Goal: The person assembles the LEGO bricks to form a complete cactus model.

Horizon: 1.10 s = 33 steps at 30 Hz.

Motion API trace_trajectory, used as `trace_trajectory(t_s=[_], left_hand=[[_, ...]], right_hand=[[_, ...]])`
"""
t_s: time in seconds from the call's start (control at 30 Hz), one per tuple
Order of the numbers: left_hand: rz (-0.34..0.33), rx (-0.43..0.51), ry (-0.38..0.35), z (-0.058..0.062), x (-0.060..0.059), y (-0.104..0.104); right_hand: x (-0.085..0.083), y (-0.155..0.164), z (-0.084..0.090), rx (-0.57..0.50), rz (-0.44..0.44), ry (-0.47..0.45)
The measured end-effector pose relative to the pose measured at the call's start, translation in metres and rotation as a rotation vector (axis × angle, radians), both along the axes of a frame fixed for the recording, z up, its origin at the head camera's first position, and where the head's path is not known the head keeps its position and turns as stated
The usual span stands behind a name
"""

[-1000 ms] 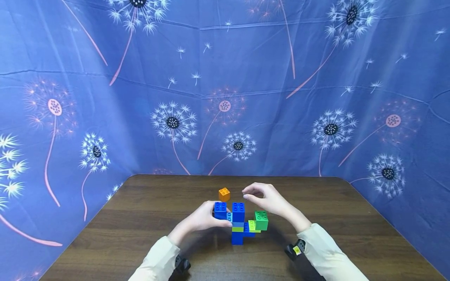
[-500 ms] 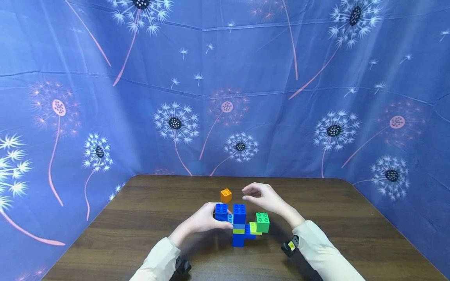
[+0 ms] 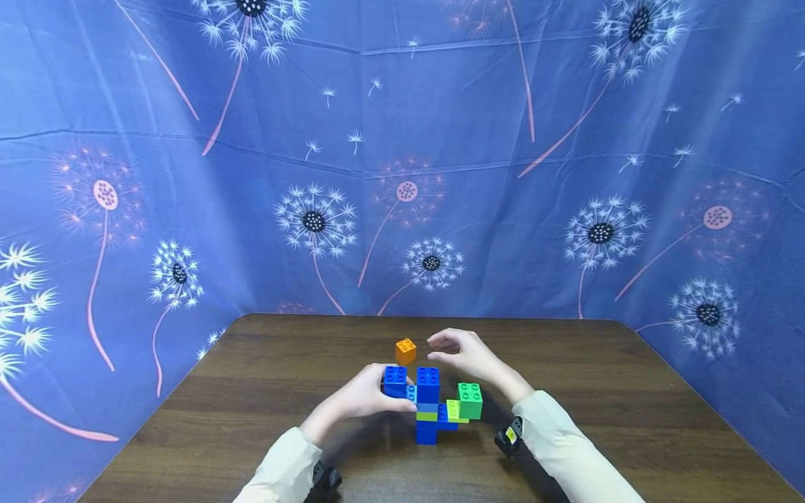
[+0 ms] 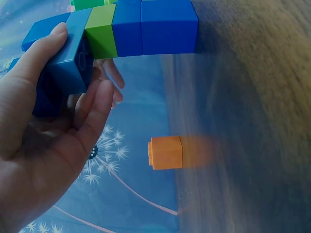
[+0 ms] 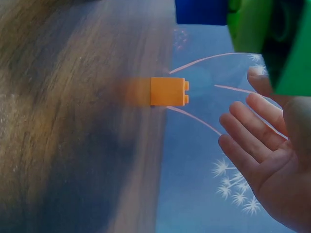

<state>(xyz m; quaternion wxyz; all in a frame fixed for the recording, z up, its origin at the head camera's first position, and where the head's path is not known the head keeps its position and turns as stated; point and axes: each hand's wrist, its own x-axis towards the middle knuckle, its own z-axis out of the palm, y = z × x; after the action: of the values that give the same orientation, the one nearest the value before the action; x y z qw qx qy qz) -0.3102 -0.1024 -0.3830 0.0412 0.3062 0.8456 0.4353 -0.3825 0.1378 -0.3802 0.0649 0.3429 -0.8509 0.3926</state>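
Observation:
A toy-brick figure (image 3: 428,386) of blue, lime and green bricks stands upright on the table. My left hand (image 3: 356,393) grips its left side, thumb in front and fingers behind. In the left wrist view that thumb presses a light blue brick (image 4: 73,63). The green brick (image 3: 469,400) sits on top of the figure's right arm. Behind the figure, a single orange brick (image 3: 405,351) rests on the table, studs up. My right hand (image 3: 468,355) hovers to the right of the orange brick, fingers loosely bent, holding nothing; the right wrist view shows a gap between the fingers (image 5: 233,127) and the orange brick (image 5: 167,91).
Under everything is a brown wooden table (image 3: 302,349). A blue cloth (image 3: 490,244) printed with dandelions hangs beyond its back edge and around the sides. Each wrist wears a small black camera, such as the right wrist camera (image 3: 508,439).
My right hand has moved slightly left, closer to the orange brick. My left hand keeps its hold on the figure; the whole head view has shifted a little.

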Motion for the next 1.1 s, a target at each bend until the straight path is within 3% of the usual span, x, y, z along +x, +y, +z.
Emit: trace_trajectory(t_s=[0.57,1.1], left_hand=[[0.009,0.001,0.025,-0.002,0.0,-0.005],[0.018,0.022,0.023,-0.003,0.003,-0.003]], right_hand=[[-0.02,-0.018,-0.017,0.011,-0.008,-0.054],[-0.043,-0.032,-0.034,0.022,0.048,-0.032]])
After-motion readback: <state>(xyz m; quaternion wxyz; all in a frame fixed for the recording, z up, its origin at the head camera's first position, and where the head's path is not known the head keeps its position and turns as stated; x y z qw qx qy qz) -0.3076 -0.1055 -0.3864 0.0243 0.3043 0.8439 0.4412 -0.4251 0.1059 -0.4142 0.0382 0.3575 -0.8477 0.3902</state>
